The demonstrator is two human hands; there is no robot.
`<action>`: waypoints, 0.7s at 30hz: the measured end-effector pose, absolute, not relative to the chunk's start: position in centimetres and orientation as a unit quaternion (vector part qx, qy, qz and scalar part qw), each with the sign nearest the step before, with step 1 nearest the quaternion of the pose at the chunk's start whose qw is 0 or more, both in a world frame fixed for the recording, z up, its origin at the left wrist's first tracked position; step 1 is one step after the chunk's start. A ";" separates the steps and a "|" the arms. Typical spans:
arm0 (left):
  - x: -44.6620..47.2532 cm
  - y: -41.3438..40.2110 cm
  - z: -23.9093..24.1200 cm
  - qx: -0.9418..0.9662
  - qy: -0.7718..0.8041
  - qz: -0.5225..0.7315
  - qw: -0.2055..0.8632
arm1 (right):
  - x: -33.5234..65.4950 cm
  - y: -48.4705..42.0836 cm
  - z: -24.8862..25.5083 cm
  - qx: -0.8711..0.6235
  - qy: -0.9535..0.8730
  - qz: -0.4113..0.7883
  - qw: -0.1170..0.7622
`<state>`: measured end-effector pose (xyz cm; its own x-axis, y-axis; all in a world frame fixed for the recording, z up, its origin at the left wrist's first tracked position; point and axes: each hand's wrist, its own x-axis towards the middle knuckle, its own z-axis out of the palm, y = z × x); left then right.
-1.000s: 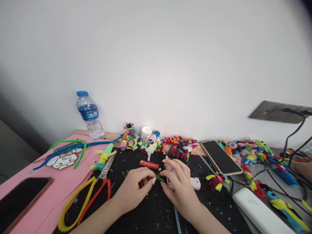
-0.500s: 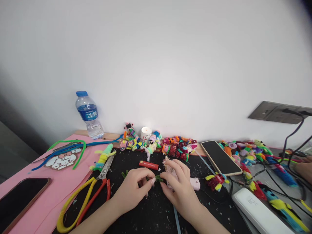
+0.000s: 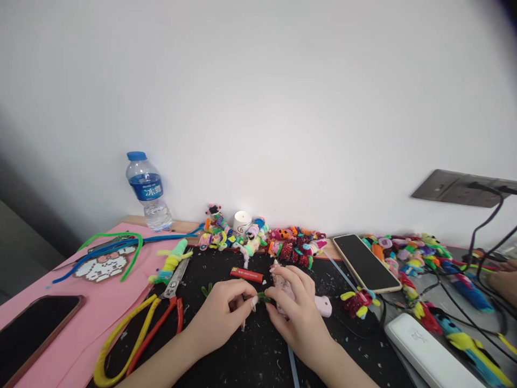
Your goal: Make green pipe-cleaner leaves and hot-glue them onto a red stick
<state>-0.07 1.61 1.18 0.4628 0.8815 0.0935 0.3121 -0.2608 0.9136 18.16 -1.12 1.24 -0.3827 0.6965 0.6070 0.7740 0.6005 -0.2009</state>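
Note:
A short green pipe cleaner (image 3: 262, 297) runs between my two hands over the black work mat (image 3: 258, 355). My left hand (image 3: 226, 312) pinches it between thumb and forefinger, and another green end pokes out beyond the knuckles. Closed on its other end is my right hand (image 3: 293, 302), thumb and forefinger together. Under and behind the right hand lies a pale pink tool (image 3: 323, 306), mostly covered by the fingers, so its kind is hidden. Just beyond the hands rests a red box-like piece (image 3: 246, 275) with printed lettering.
Scissors (image 3: 161, 318) with yellow and red handles lie left, near blue pipe cleaners (image 3: 105, 256) and a leaning water bottle (image 3: 148, 191). Pipe-cleaner figures (image 3: 291, 242) line the wall. A phone (image 3: 365, 263), a white power bank (image 3: 432, 350) and cables lie right; another person's hand (image 3: 504, 280) shows there.
Almost nothing differs. Both hands keep their grip on the green pipe cleaner, and the view has shifted very slightly.

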 end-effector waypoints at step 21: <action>0.0 1.7 0.9 0.668 0.381 0.320 0.554 | 18.2 -1.1 0.8 -0.446 -0.831 -0.041 0.329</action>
